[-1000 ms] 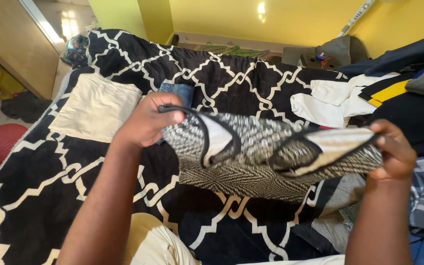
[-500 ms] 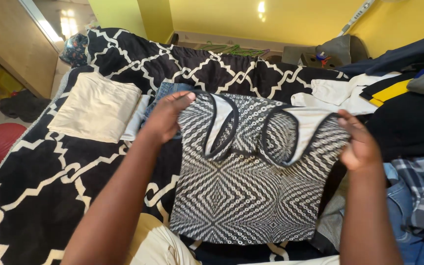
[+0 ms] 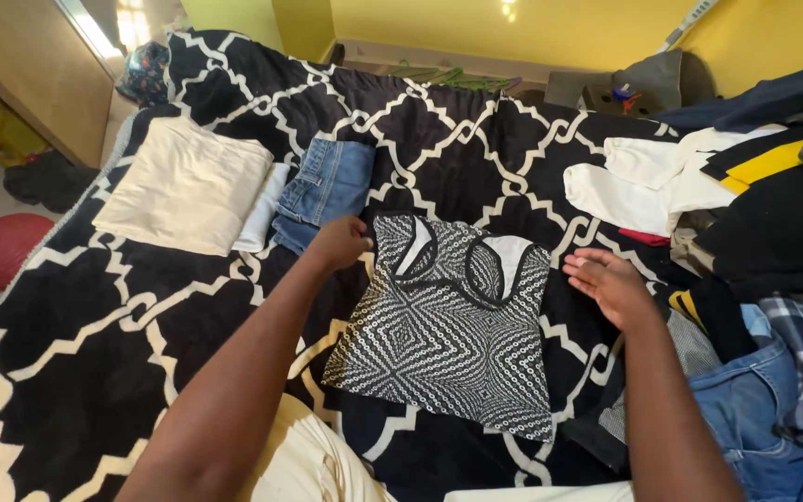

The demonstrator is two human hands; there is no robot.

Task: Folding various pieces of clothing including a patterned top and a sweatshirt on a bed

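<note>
You've just laid the top [image 3: 448, 325] flat on the bed [image 3: 76, 316], left hand [image 3: 336, 244] still pinching its shoulder, right hand [image 3: 606, 284] released and open beside it.

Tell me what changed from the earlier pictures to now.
The patterned top, bunched and held up in both hands a second ago, then spread open in the air, now lies flat on the blanket. The right hand has let go and hovers open beside it; the left hand rests at its upper left corner. The cream cloth, jeans and clothes pile stayed put.
</note>
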